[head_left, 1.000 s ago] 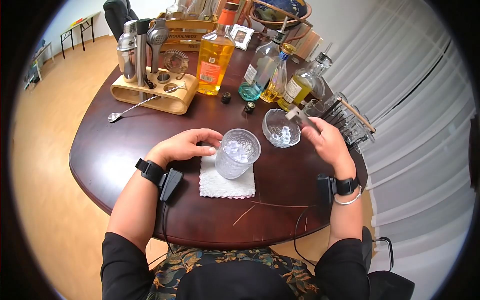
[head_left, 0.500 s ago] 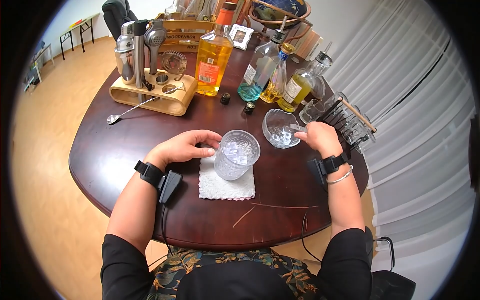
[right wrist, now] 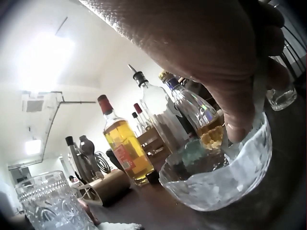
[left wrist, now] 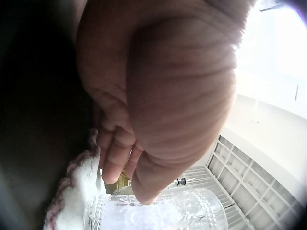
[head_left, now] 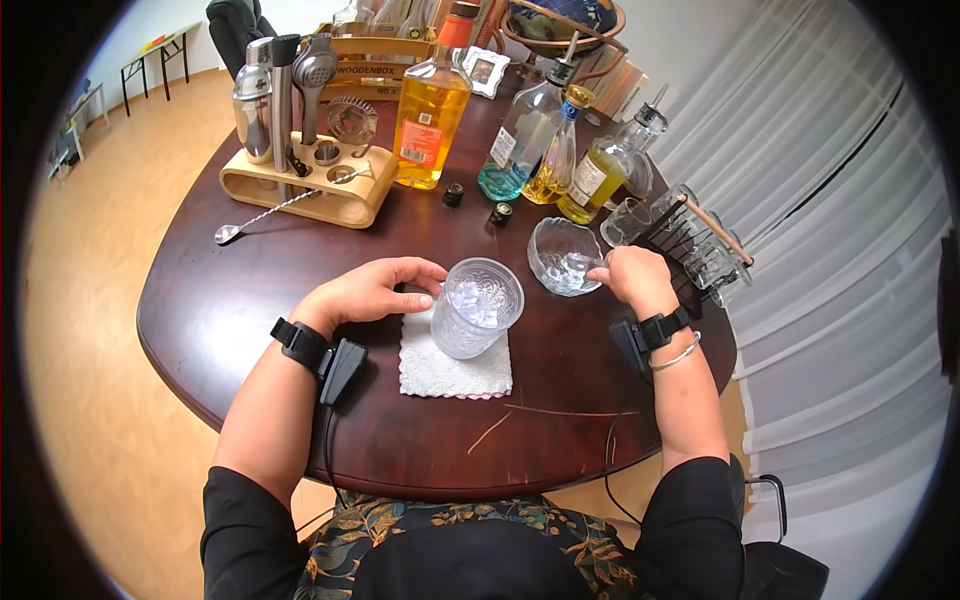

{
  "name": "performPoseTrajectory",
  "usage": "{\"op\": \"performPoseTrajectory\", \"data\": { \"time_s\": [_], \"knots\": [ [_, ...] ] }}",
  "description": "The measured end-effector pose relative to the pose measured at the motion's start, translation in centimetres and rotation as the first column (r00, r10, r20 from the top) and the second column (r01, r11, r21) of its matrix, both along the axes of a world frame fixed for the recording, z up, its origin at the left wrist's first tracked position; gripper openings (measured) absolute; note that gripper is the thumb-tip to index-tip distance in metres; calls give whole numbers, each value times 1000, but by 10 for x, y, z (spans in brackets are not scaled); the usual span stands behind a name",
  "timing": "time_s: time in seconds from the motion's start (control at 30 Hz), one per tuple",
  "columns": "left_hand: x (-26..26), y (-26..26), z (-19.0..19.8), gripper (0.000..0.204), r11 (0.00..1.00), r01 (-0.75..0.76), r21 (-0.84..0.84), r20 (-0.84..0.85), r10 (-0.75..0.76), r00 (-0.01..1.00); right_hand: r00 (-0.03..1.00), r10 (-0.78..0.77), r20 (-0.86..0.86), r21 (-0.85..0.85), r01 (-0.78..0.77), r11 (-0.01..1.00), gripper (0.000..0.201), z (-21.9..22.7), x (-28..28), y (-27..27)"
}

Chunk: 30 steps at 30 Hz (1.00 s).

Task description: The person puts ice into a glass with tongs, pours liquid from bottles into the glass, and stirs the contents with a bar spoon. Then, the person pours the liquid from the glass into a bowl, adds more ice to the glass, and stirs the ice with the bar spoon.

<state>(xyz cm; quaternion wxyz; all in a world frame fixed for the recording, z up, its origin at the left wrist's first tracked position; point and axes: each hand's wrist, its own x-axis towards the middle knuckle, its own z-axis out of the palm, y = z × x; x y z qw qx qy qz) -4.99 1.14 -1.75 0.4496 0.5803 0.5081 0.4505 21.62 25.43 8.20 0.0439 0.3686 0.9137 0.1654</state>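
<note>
A patterned clear glass (head_left: 477, 308) holding ice stands on a white cloth (head_left: 455, 372). At its left side is my left hand (head_left: 372, 295), fingers loosely extended and thumb close to the wall; whether they touch it I cannot tell. The left wrist view has the thumb of this hand (left wrist: 168, 96) near the glass (left wrist: 158, 213). My right hand (head_left: 642, 278) grips metal tongs, mostly hidden by the fingers, their end down in a clear glass bowl (head_left: 548, 262) with ice. In the right wrist view, the right hand (right wrist: 206, 48) is over the bowl's near wall (right wrist: 216, 187).
Several bottles, among them an orange-capped one (head_left: 428, 120), stand behind the bowl. A wooden bar-tool stand (head_left: 365, 205) is at the back left with a long spoon (head_left: 229, 234) against it. Two small dark caps lie before the bottles. A glass rack (head_left: 700, 240) stands right.
My right hand has lowered the tongs from above the bowl's right side into the bowl, its fingers closing in nearer the rim. My left hand and the glass have stayed in place.
</note>
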Motion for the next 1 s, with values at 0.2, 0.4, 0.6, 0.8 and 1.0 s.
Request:
{"op": "performPoseTrajectory", "data": {
  "time_s": [0.2, 0.4, 0.6, 0.8, 1.0],
  "knots": [
    [1, 0, 0, 46, 1000, -1, -7, 27, 1, 1000, 994, 25, -104, 3, -25, 1000, 39, 4, 10, 3],
    [1, -1, 1, 46, 1000, 2, -1, -19, -2, 1000, 971, 21, -239, 9, -19, 1000, 36, 5, 15, -2],
    [0, 1, -3, 46, 1000, -3, -6, 12, 3, 1000, 981, 31, -191, 15, -29, 999, 35, 3, 21, -5],
    [0, 1, -3, 44, 1000, -9, 2, -10, 9, 1000, 978, 29, -205, -54, -40, 998, 34, 1, 24, -7],
    [1, -1, 0, 46, 1000, -19, 1, -42, 19, 999, 849, -273, -453, -612, -73, 788, 34, 5, 31, 4]
  ]
}}
